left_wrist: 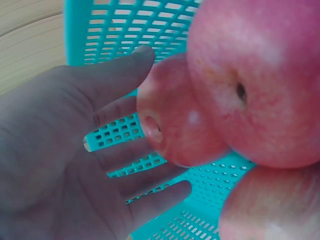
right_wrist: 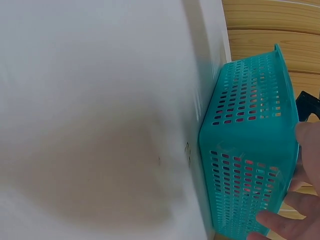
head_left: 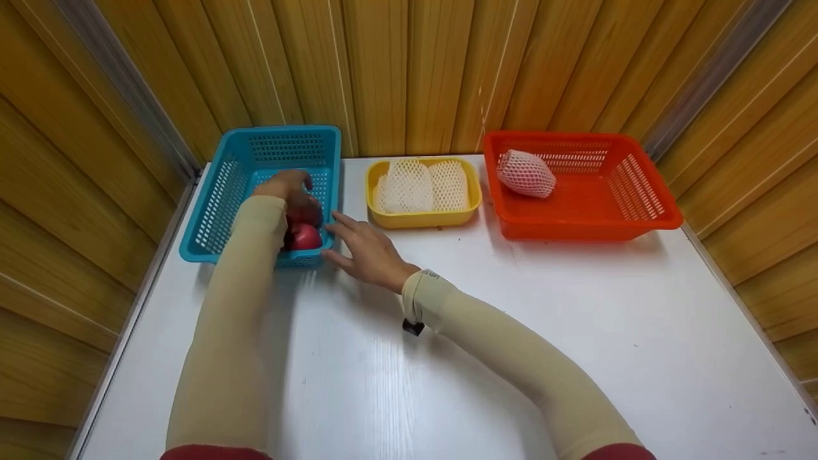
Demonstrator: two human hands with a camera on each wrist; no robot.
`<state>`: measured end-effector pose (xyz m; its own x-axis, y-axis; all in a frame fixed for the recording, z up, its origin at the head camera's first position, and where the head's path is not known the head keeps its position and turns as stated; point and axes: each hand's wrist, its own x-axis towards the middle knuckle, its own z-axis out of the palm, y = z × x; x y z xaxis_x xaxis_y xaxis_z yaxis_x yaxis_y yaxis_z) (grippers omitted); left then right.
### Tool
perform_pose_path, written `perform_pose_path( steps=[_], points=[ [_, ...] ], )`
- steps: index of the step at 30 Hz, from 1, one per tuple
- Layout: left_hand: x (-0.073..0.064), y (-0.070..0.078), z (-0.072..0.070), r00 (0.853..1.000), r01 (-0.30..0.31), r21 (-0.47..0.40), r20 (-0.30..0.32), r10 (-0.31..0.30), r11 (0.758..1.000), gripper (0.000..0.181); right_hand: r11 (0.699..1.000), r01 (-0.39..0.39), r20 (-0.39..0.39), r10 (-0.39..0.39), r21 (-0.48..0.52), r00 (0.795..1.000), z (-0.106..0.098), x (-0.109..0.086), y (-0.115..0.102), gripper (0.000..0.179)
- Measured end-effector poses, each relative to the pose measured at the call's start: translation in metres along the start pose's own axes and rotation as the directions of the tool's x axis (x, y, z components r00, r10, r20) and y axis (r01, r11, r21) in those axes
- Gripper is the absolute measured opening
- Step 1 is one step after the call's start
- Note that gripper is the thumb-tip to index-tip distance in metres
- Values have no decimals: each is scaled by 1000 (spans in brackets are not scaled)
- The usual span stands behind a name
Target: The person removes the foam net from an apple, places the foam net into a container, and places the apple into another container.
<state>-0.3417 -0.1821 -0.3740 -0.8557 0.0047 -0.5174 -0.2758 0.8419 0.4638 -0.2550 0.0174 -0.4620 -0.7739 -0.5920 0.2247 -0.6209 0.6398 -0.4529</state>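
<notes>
In the head view, the apples (head_left: 305, 237) are partly hidden by the left hand (head_left: 289, 190) and the cuff lettering (head_left: 430, 274) cannot be read; the right hand (head_left: 369, 254) is cropped in its wrist view.

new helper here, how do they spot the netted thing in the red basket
On the table, find the red basket at right. At its left end lies a netted bundle. Pink shows through it, unlike the white nets in the yellow tray.
</notes>
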Motion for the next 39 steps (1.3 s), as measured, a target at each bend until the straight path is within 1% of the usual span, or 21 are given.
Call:
perform_pose_path(
  steps=[1,2,3,5,7,8,10,13,16,20,25,29,32,35,39],
  points=[
    [4,-2,-1,1000,-17,23,-3,18,1000,83,1000,11,-2,-11,4,1000,-1,-1,1,61],
    [10,-4,-2,999,-48,54,-11,49,997,79,1000,23,-6,-23,6,1000,-2,-2,3,62],
    [14,-5,-3,996,-81,92,-22,84,992,75,999,33,-9,-33,7,999,-3,-3,4,64],
    [23,-8,-4,988,-135,133,-53,143,982,68,999,52,-15,-51,9,999,-5,-4,8,68],
    [23,-8,-4,974,-186,149,-101,202,971,64,998,61,-15,-60,11,998,-8,-5,12,72],
    [21,-8,-4,963,-214,149,-131,234,965,62,998,61,-15,-61,8,998,-9,-5,15,74],
    [18,-8,-2,943,-253,143,-184,277,957,60,998,61,-17,-61,8,998,-12,-7,20,79],
    [13,-7,-1,906,-314,139,-254,340,939,59,999,45,-17,-45,12,999,-17,-10,28,83],
    [10,-7,-1,865,-363,145,-314,391,920,58,999,37,-26,-36,12,999,-22,-13,36,86],
    [6,-8,0,805,-427,153,-385,452,891,54,999,51,-55,-51,0,997,-27,-16,45,87],
    [-1,-10,2,722,-510,157,-457,520,846,49,997,75,-106,-76,-15,991,-37,-20,57,86],
    [-11,-9,5,667,-556,152,-505,548,817,49,996,65,-133,-74,-67,988,-49,-23,66,86],
    [-18,-7,8,632,-576,158,-537,559,802,50,992,71,-151,-86,-102,985,-56,-25,72,86],
    [-23,-5,12,604,-586,169,-560,566,793,51,989,84,-174,-105,-124,979,-63,-27,78,86],
    [-28,-4,18,567,-606,185,-582,583,774,53,985,102,-198,-129,-141,972,-72,-30,84,86]
  ],
)
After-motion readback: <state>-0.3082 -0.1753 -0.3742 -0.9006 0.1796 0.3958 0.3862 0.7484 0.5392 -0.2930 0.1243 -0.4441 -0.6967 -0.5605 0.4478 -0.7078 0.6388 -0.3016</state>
